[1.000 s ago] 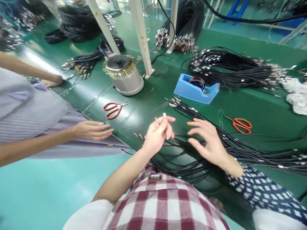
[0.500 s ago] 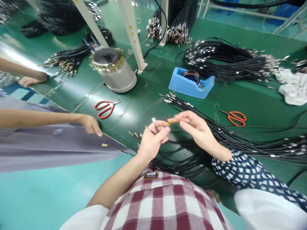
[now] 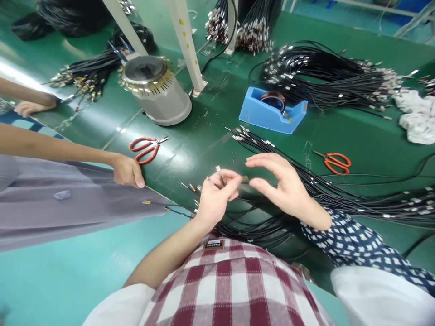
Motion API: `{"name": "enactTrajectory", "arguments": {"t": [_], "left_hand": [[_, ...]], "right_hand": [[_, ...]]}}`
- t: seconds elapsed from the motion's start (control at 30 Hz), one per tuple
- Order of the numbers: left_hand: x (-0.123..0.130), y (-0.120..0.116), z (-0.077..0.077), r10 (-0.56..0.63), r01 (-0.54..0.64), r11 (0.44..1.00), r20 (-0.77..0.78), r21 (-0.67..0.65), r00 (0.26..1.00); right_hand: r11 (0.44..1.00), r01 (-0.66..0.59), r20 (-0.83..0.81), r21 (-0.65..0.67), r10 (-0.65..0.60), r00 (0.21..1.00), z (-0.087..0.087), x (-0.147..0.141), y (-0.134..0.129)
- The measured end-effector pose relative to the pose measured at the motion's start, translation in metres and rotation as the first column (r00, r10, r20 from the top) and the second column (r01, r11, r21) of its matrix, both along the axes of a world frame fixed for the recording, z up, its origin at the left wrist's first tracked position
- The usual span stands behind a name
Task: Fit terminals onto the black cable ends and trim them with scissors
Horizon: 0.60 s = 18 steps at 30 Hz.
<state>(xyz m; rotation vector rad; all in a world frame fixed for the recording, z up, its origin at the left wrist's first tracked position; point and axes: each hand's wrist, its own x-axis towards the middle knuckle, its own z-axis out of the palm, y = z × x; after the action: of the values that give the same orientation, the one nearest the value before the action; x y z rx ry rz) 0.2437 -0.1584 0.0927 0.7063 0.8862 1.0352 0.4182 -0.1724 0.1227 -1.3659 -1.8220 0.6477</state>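
My left hand (image 3: pixel 217 194) is closed on a thin black cable, whose white-tagged end (image 3: pixel 218 169) sticks up between the fingers. A small piece of amber tape (image 3: pixel 244 179) juts out from its fingertips toward the right. Just beyond that tape, my right hand (image 3: pixel 280 183) is held with thumb and fingers apart, nothing visible between them. Black cables (image 3: pixel 261 226) lie under both hands, and a bundle with white-tagged ends (image 3: pixel 251 139) stretches behind them to the right. Further back stands a blue tape dispenser (image 3: pixel 272 113) with an amber roll.
Red-handled pliers (image 3: pixel 147 148) lie at left, orange-handled ones (image 3: pixel 336 163) at right. A grey round device (image 3: pixel 165 97) stands by a white post (image 3: pixel 186 45). Another person's hand (image 3: pixel 127 171) rests at the table's left edge. A cable coil (image 3: pixel 316 79) lies at the back.
My right hand has parted from the left fingertips and its fingers have spread. The view has shifted slightly, and the other person's hand now looks more curled at the edge.
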Motion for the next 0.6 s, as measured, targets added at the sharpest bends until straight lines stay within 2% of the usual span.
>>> {"name": "enactTrajectory", "arguments": {"t": [0.07,0.13,0.27,0.33,0.47,0.6], "left_hand": [[0.000,-0.001,0.000,-0.018,0.018,1.000,-0.007,0.017,1.000],[0.000,-0.002,0.001,-0.023,0.022,1.000,0.026,0.022,0.999],[-0.004,-0.003,0.000,0.042,-0.046,0.999,0.166,0.018,0.985],[-0.007,-0.003,-0.002,0.033,-0.042,0.998,0.176,0.046,0.984],[-0.012,-0.001,-0.006,-0.118,0.109,0.990,0.103,0.091,0.988],[-0.014,-0.001,-0.005,-0.238,0.234,0.968,0.040,0.094,0.970]], "right_hand": [[0.999,-0.035,0.081,0.034,0.032,0.996,0.002,-0.002,0.004],[0.999,-0.034,0.094,0.030,0.031,0.995,0.001,-0.002,0.008],[0.998,0.044,-0.092,-0.037,-0.047,0.995,-0.004,0.004,0.016],[0.994,0.046,-0.195,-0.104,-0.065,0.979,-0.004,0.005,0.019],[0.984,-0.002,-0.293,-0.176,-0.050,0.955,-0.002,-0.004,0.024],[0.995,-0.049,-0.336,-0.085,0.018,0.942,0.001,-0.024,0.030]]}}
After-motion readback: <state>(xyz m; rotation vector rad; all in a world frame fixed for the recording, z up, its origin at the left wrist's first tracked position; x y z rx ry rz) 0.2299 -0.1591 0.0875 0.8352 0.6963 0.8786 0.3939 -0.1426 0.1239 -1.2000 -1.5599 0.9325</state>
